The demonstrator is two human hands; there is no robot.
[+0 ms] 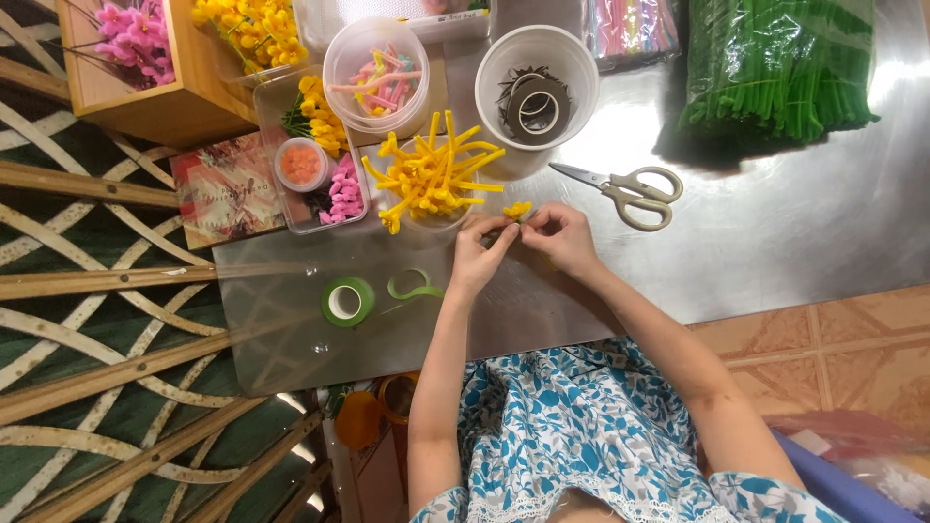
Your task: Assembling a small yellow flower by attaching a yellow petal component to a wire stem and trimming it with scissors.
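My left hand and my right hand meet over a shiny metal table, both pinching a small yellow pipe-cleaner flower between the fingertips. Just beyond the hands, a clear cup holds a pile of cut yellow pipe-cleaner pieces. A roll of green floral tape lies to the left of my left forearm, with a loose curl of green tape beside it.
Scissors lie right of the hands. Behind are a white cup with dark tape rolls, a cup of pink pieces, a clear tray with orange, pink and yellow bits, a green stem bundle and a wooden flower box.
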